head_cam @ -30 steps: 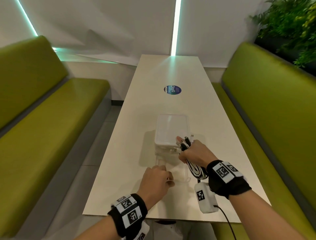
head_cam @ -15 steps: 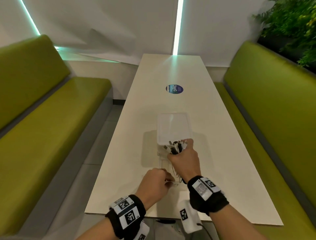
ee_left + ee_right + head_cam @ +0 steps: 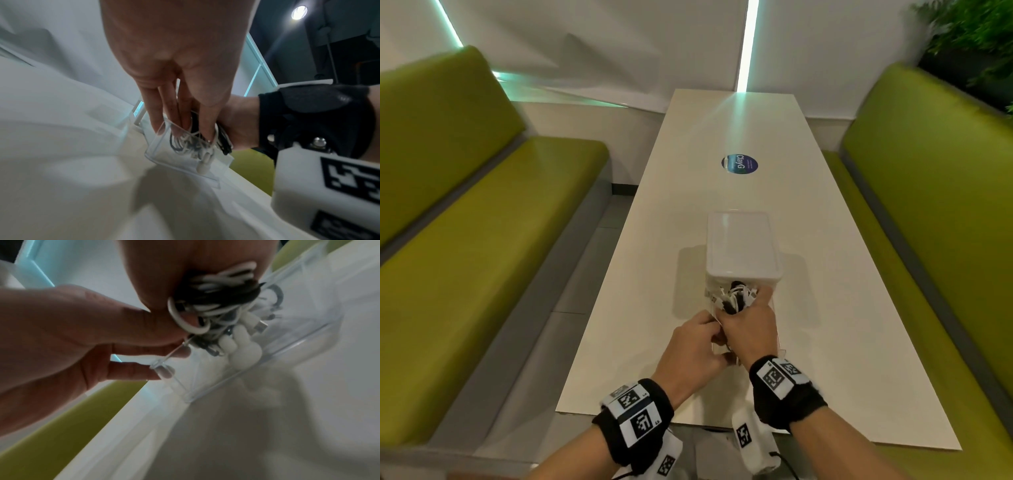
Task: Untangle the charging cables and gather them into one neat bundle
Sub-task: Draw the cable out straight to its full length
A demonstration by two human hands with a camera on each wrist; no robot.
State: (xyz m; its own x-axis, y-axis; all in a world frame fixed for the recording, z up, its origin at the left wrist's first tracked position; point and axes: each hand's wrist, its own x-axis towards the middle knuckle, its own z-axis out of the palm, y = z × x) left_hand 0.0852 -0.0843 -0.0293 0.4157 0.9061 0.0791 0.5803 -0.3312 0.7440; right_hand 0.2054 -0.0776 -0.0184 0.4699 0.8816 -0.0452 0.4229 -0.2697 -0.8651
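A bundle of black and white charging cables (image 3: 736, 298) (image 3: 216, 301) is gripped in my right hand (image 3: 751, 325) (image 3: 164, 264). The bundle hangs into a clear plastic box (image 3: 185, 164) (image 3: 298, 344) on the white table (image 3: 825, 308), with white plugs (image 3: 244, 350) at the bottom. My left hand (image 3: 693, 346) (image 3: 164, 104) holds the box's near left wall, fingers over its rim, right beside the right hand. A white lid (image 3: 741, 246) covers the box's far part. Cable loops (image 3: 191, 142) show through the clear wall.
Green benches (image 3: 465, 257) (image 3: 928, 240) run along both sides of the long table. A round blue sticker (image 3: 739, 163) lies farther up the table. A plant (image 3: 969, 41) stands at the back right. The table's near edge (image 3: 688, 419) is just under my wrists.
My right hand has carried the cable bundle left and down into the clear box. My left hand has moved forward to the box's wall and now sits against the right hand.
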